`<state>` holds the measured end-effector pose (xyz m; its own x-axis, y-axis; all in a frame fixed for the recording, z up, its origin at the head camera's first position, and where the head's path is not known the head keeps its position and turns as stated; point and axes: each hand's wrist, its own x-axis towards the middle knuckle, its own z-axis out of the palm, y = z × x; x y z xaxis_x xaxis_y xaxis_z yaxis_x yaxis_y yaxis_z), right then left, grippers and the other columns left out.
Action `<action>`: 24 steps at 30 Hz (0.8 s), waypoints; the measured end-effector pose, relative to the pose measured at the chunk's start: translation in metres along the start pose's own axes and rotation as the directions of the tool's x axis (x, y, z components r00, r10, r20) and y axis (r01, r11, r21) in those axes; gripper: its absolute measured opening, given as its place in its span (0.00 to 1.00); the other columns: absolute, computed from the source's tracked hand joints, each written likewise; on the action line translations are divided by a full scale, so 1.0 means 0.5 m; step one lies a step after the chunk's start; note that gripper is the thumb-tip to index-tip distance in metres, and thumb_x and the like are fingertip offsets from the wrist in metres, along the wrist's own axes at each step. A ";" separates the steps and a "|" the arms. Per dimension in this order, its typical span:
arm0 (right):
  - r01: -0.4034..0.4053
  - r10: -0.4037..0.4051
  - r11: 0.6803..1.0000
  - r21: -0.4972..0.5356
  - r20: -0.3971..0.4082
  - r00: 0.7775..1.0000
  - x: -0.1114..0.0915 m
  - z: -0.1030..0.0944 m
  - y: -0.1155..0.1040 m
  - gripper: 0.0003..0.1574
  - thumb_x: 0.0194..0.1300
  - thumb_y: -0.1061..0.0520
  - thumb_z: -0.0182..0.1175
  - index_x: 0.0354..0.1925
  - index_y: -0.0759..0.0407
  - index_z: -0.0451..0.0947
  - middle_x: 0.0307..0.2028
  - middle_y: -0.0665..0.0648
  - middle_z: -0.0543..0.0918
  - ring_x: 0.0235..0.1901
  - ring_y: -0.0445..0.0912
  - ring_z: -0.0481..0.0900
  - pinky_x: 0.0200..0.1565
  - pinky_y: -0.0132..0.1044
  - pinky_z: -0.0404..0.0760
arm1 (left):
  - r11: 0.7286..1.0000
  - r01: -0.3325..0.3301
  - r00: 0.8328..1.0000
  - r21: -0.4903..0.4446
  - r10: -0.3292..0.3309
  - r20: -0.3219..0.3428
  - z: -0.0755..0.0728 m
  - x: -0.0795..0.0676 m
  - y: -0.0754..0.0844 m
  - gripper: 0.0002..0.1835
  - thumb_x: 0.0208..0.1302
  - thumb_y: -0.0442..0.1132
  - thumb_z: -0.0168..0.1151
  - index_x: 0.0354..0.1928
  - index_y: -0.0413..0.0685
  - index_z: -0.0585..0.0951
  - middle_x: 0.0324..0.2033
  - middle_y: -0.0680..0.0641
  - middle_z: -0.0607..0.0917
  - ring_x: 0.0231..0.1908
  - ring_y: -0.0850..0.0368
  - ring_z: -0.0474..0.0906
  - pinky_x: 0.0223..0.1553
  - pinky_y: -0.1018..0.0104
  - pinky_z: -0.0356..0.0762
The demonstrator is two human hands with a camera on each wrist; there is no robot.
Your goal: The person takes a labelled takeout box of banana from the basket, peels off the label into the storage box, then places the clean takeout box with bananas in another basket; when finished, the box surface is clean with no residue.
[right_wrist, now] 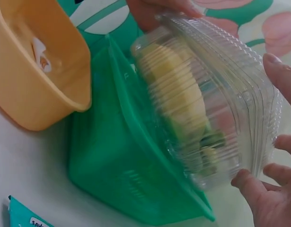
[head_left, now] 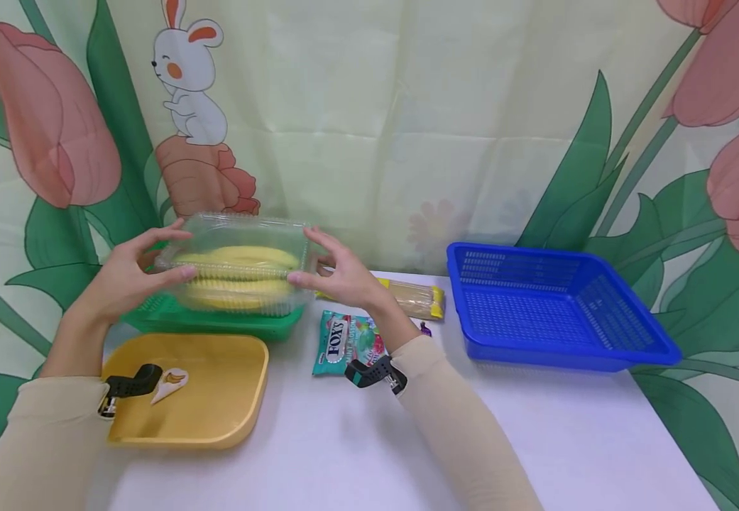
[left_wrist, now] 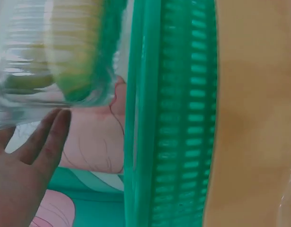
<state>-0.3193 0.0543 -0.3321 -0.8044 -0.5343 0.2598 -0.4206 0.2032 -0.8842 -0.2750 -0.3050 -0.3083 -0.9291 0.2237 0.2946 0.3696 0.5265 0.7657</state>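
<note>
A clear plastic clamshell container [head_left: 248,226] with yellow bananas [head_left: 257,255] showing inside is held up at the back left. My left hand [head_left: 129,275] grips its left end, thumb on the near side. At the opposite end my right hand [head_left: 342,273] pinches the container between thumb and fingers. Beneath it stands a green basket [head_left: 216,323], partly covered by the container. In the right wrist view the ribbed container [right_wrist: 249,101] is tilted above the basket rim, with the right fingertips on its edge. The left wrist view shows the left fingers [left_wrist: 55,137] against the container's end.
In front of the green basket is a yellow tray [head_left: 228,397] with a small banana-printed piece [head_left: 170,383] in it. A teal FOX'S candy bag [head_left: 337,344], a yellow-ended clear packet [head_left: 410,298] and a small purple item [head_left: 425,329] lie mid-table. A blue basket [head_left: 561,355] stands right.
</note>
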 end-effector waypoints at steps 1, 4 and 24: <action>-0.004 0.004 1.000 0.002 -0.001 1.000 0.003 0.002 0.003 0.56 0.64 0.45 0.72 0.81 0.45 0.54 0.82 0.45 0.48 0.71 0.57 0.70 0.69 0.39 0.71 | 1.000 0.018 1.000 0.016 -0.018 0.016 -0.004 0.002 -0.001 0.30 0.70 0.37 0.68 0.72 0.51 0.72 0.80 0.57 0.58 0.78 0.53 0.54 0.60 0.82 0.65; -0.019 0.019 1.000 0.008 -0.004 1.000 0.013 0.009 0.011 0.57 0.63 0.44 0.73 0.81 0.45 0.55 0.82 0.45 0.49 0.72 0.57 0.69 0.69 0.41 0.72 | 0.994 0.078 0.994 0.074 -0.084 0.074 -0.016 0.007 -0.005 0.33 0.70 0.40 0.68 0.74 0.53 0.69 0.81 0.52 0.55 0.76 0.37 0.55 0.67 0.61 0.69; -0.061 0.087 0.972 -0.227 0.105 0.991 0.077 0.069 0.052 0.64 0.64 0.39 0.69 0.83 0.51 0.44 0.83 0.55 0.40 0.82 0.50 0.37 0.77 0.58 0.49 | 0.948 0.203 0.955 0.244 -0.246 0.162 -0.005 0.038 -0.093 0.46 0.59 0.53 0.77 0.77 0.57 0.68 0.80 0.37 0.52 0.78 0.34 0.48 0.65 0.32 0.66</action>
<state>-0.3464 0.0107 -0.3585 -0.7896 -0.5976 0.1397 -0.4546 0.4166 -0.7873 -0.3102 -0.3274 -0.3368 -0.9761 0.2173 -0.0001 0.1658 0.7451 0.6460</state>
